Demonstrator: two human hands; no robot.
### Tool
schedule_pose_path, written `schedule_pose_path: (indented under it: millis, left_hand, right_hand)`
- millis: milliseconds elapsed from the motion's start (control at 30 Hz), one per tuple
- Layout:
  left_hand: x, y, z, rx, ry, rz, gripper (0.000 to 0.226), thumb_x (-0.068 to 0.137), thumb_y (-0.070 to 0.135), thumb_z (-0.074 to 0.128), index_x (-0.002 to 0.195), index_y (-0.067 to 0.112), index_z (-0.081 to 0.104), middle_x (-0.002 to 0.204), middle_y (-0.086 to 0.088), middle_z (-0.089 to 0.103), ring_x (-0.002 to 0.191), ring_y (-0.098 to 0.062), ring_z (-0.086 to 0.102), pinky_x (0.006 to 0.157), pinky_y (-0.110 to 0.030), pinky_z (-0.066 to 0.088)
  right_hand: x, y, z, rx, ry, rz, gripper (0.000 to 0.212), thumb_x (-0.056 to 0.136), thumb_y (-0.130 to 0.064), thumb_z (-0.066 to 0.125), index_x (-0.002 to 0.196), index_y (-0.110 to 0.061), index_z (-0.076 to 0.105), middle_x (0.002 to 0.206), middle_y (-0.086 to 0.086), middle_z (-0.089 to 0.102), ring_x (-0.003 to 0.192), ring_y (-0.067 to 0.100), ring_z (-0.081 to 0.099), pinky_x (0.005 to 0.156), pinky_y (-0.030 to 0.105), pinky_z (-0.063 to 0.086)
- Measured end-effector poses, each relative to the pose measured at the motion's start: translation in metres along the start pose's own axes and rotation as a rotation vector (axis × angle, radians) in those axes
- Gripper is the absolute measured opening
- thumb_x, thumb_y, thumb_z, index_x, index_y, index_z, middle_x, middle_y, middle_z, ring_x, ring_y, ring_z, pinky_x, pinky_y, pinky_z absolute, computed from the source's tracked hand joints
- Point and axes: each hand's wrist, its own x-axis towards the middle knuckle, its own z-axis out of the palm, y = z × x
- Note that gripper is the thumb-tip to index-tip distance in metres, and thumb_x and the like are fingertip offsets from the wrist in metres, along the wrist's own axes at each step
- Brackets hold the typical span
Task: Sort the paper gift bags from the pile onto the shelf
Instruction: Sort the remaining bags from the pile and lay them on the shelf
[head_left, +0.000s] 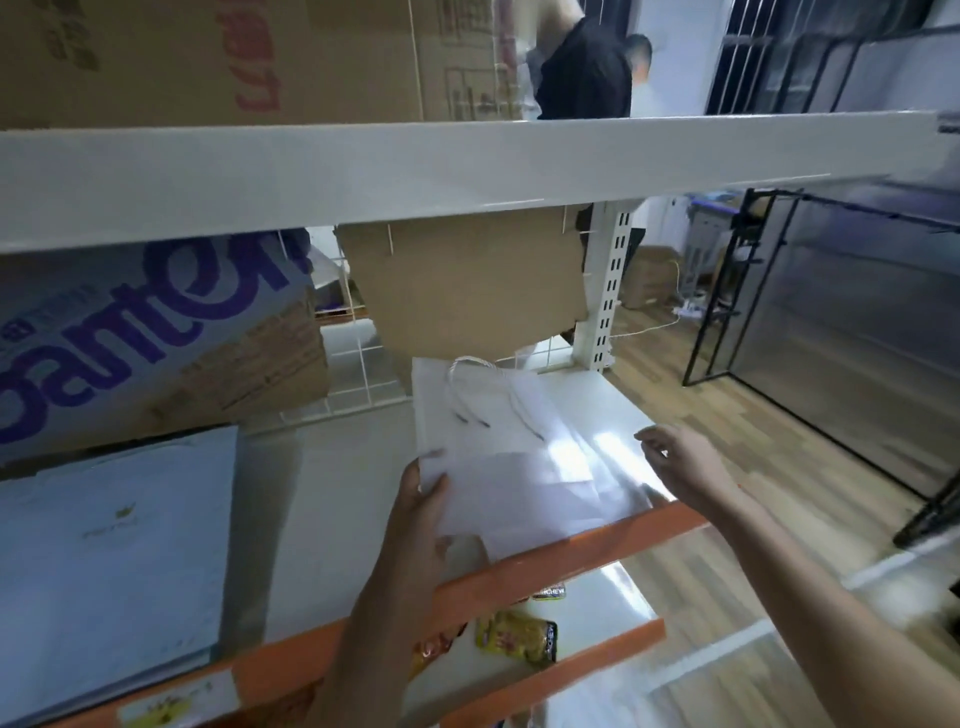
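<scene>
A flat white paper gift bag (498, 447) with twisted rope handles lies on the white shelf board (332, 499), its near end sticking out over the orange front beam (561, 556). My left hand (421, 525) grips the bag's near left corner, thumb on top. My right hand (680, 462) hovers just right of the bag with fingers spread and loose, holding nothing. A stack of pale blue flat bags (109, 561) lies on the same shelf at the left.
A cardboard box with purple lettering (145, 343) stands behind the blue stack. A brown cardboard sheet (467, 286) hangs at the back. Snack packets (514, 634) lie on the lower shelf. A person in black (587, 73) stands beyond the rack; black frames (737, 291) at the right.
</scene>
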Motion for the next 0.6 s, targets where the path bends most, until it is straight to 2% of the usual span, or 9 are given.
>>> schedule_pose_path:
  millis: [67,167,233,333,500,600]
  left_hand:
    - [0.006,-0.008,0.016,0.072,0.092,0.019,0.022,0.093,0.015,0.050,0.105,0.032,0.056,0.117,-0.004,0.060,0.099,-0.020,0.058,0.087,-0.041,0.050]
    - [0.009,-0.016,0.032,0.279,0.188,0.039,0.028,0.093,0.012,0.049,0.119,0.021,0.051,0.122,-0.007,0.054,0.102,-0.022,0.051,0.087,-0.030,0.041]
    - [0.010,-0.022,0.038,0.452,0.223,0.043,0.036,0.094,0.013,0.049,0.130,0.010,0.044,0.126,-0.012,0.053,0.110,-0.026,0.051,0.087,-0.029,0.037]
    - [0.012,-0.029,0.042,0.715,0.256,0.011,0.050,0.092,0.019,0.052,0.136,0.001,0.037,0.135,-0.020,0.046,0.123,-0.033,0.045,0.098,-0.033,0.035]
    - [0.009,-0.030,0.048,1.087,0.221,-0.057,0.057,0.093,0.034,0.049,0.140,0.006,0.031,0.138,-0.018,0.036,0.127,-0.032,0.035,0.103,-0.033,0.031]
    - [0.010,-0.031,0.053,1.206,0.215,-0.080,0.057,0.092,0.036,0.047,0.140,0.009,0.031,0.137,-0.014,0.035,0.127,-0.029,0.033,0.103,-0.035,0.032]
  right_hand:
    - [0.006,0.009,-0.002,0.001,-0.008,-0.015,0.024,0.086,-0.004,0.052,0.103,-0.003,0.069,0.107,0.016,0.068,0.099,0.031,0.061,0.080,0.030,0.042]
    - [0.013,0.017,-0.001,0.015,-0.034,-0.019,0.025,0.086,-0.004,0.052,0.104,-0.003,0.069,0.108,0.016,0.068,0.100,0.030,0.061,0.080,0.030,0.042]
    - [0.015,0.020,0.002,0.022,-0.062,-0.006,0.025,0.087,-0.006,0.051,0.105,-0.005,0.068,0.110,0.014,0.067,0.103,0.030,0.060,0.081,0.030,0.041]
    - [0.017,0.023,0.006,0.041,-0.092,0.000,0.025,0.087,-0.007,0.051,0.106,-0.006,0.068,0.111,0.013,0.067,0.104,0.029,0.059,0.083,0.030,0.041]
    - [0.016,0.020,0.015,0.052,-0.138,-0.032,0.026,0.087,-0.008,0.052,0.107,-0.008,0.067,0.108,0.013,0.067,0.102,0.028,0.060,0.082,0.028,0.039]
    - [0.016,0.019,0.017,0.063,-0.148,-0.023,0.025,0.087,-0.008,0.052,0.107,-0.007,0.067,0.108,0.014,0.066,0.103,0.028,0.059,0.083,0.028,0.039]
